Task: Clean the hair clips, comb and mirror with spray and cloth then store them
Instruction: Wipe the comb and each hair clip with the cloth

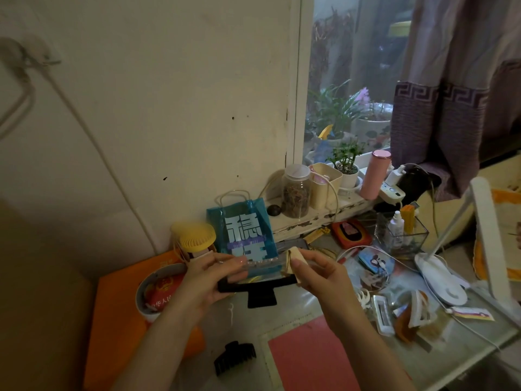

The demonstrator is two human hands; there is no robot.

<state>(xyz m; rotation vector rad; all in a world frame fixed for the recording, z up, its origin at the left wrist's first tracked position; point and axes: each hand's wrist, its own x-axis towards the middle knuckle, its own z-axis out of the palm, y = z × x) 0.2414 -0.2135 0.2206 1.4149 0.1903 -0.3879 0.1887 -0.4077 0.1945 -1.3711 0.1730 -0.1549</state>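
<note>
My left hand (208, 277) pinches the left end of a long clear hair clip (262, 263) set with small beads, held level above the table. At the clip's right end, my right hand (321, 277) pinches a folded beige cloth (291, 258) against it. Directly below the clip stands a black-framed mirror (256, 287) on its stand, seen nearly edge-on. A black claw clip (234, 356) lies on the table in front of it. More clips lie at the right: a white claw clip (363, 299), a clear rectangular clip (382, 314) and an orange-and-white clip (417, 309).
A blue gift bag (242, 230), a yellow handheld fan (197, 238) and a round tin (158, 289) stand behind my left hand. A glass box (406, 241) with a small white bottle (396, 222) and a white desk lamp (439, 277) crowd the right. A pink mat (310, 356) lies near me.
</note>
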